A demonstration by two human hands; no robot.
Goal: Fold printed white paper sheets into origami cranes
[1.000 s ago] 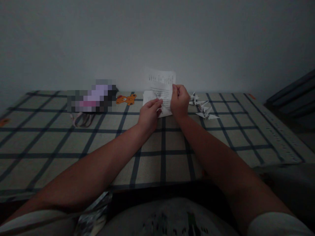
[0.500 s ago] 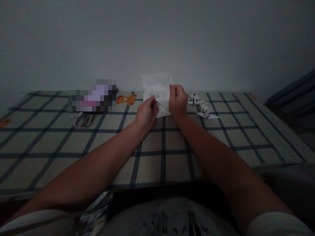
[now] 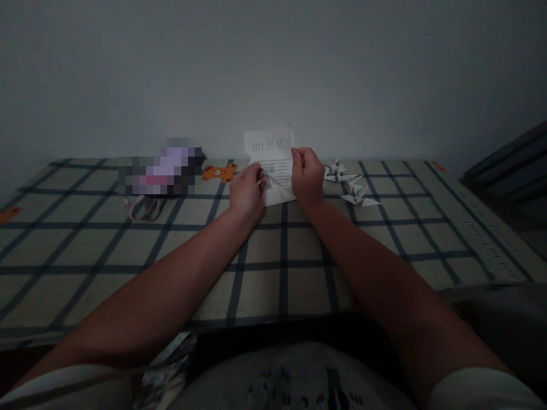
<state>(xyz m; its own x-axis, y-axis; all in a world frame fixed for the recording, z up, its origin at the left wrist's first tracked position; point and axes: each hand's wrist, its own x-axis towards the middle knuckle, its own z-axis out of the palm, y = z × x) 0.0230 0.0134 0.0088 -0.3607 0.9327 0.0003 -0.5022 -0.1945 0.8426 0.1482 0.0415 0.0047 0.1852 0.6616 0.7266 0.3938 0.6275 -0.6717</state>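
Observation:
A printed sheet of white paper (image 3: 277, 165) is held up off the table between my hands, with a diagonal crease across its lower half. My left hand (image 3: 248, 188) pinches the sheet at its left side, thumb and fingers closed on the edge. On the opposite edge, my right hand (image 3: 308, 175) grips the paper between thumb and curled fingers. Several folded paper cranes (image 3: 356, 191), made of similar printed paper, lie just to the right of my right hand.
A checked tablecloth (image 3: 282, 285) covers the table, which meets a plain wall (image 3: 273, 68). On the left lies a blurred-out purple and dark object (image 3: 166, 168) with a looped strap (image 3: 145, 209). An orange bear print (image 3: 219, 173) shows on the cloth.
My left hand has shifted a little to the left, and the lower left part of the paper has opened out flatter. My right hand stays nearly in place.

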